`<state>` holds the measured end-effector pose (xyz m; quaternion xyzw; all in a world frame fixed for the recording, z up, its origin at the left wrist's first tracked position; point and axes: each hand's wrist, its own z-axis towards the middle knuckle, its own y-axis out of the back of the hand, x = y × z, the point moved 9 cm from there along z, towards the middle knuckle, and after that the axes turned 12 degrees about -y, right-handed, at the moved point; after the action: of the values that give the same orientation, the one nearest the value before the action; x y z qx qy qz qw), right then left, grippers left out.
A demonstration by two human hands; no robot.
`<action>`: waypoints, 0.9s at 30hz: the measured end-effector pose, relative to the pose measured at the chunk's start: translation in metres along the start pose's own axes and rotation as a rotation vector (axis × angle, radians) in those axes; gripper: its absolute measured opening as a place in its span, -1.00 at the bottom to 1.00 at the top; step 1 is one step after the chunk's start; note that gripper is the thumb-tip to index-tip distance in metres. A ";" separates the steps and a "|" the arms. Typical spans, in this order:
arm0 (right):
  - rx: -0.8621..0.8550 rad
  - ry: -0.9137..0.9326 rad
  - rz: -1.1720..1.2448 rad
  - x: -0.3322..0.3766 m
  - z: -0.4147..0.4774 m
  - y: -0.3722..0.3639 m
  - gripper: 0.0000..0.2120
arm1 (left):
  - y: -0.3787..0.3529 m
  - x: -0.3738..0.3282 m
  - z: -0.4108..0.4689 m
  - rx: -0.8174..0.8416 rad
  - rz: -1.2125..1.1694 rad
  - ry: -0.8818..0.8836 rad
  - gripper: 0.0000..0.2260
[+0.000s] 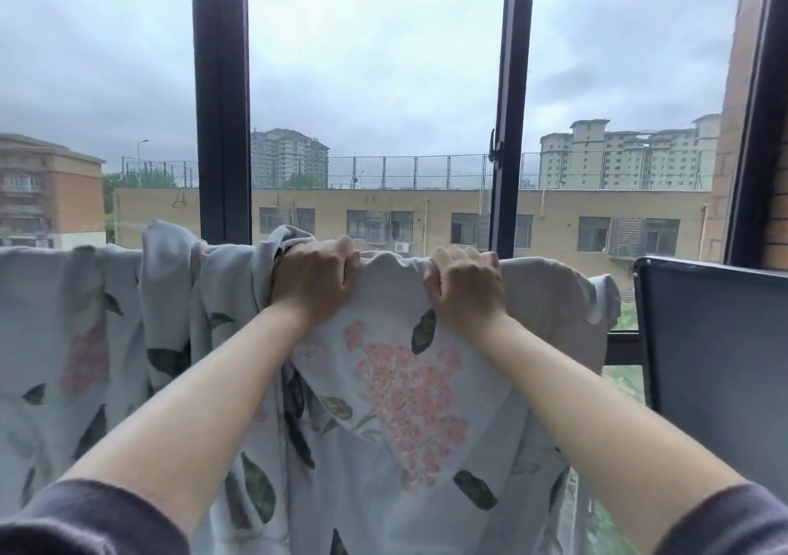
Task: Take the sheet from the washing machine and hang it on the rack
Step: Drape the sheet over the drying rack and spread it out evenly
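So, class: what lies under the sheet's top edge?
The sheet hides whatever bears it. The left hand and right hand grip that edge. Behind it stand a window frame and buildings.

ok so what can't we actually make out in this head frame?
Rack: head view, fully covered by the sheet; its bar and shape don't show.
Fingertips of left hand and right hand: curled over the sheet's top edge, hidden behind it.
Sheet's lower hem: cut off by the bottom edge and the forearms.
Dark panel at right: cut by the right edge; unclear what it is.
Washing machine: out of frame.
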<state>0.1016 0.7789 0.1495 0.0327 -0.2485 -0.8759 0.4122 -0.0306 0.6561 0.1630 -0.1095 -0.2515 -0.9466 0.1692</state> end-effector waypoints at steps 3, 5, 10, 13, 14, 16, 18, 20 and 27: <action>-0.001 0.028 0.032 0.028 0.002 -0.005 -0.52 | -0.009 0.005 0.000 0.113 -0.082 -0.028 -0.70; -0.068 0.025 0.058 0.032 0.002 -0.006 -0.59 | 0.000 0.017 -0.006 0.145 -0.065 -0.103 -0.67; -0.120 -0.043 0.058 0.026 0.002 -0.012 -0.65 | 0.053 0.112 -0.046 0.052 0.108 0.071 -0.63; -0.169 -0.063 0.081 0.026 0.001 -0.010 -0.63 | 0.059 0.180 -0.098 0.093 0.099 0.311 -0.56; -0.180 -0.070 0.083 0.030 -0.001 -0.009 -0.63 | 0.059 0.187 -0.107 0.093 0.110 0.320 -0.53; -0.170 -0.085 0.074 0.048 -0.003 -0.009 -0.64 | 0.057 0.193 -0.112 0.096 0.112 0.324 -0.53; -0.088 -0.080 0.072 0.071 -0.003 -0.010 -0.62 | 0.051 0.189 -0.107 0.103 0.099 0.311 -0.53; 0.021 -0.036 0.095 0.111 -0.002 -0.016 -0.55 | 0.048 0.183 -0.105 0.099 0.077 0.279 -0.54; 0.412 0.063 0.108 0.247 0.009 -0.047 -0.57 | 0.055 0.189 -0.105 0.120 -0.076 0.106 -0.53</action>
<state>-0.0960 0.6252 0.1718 0.1304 -0.4108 -0.7817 0.4507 -0.1962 0.5075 0.1527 -0.0394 -0.3023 -0.9402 0.1523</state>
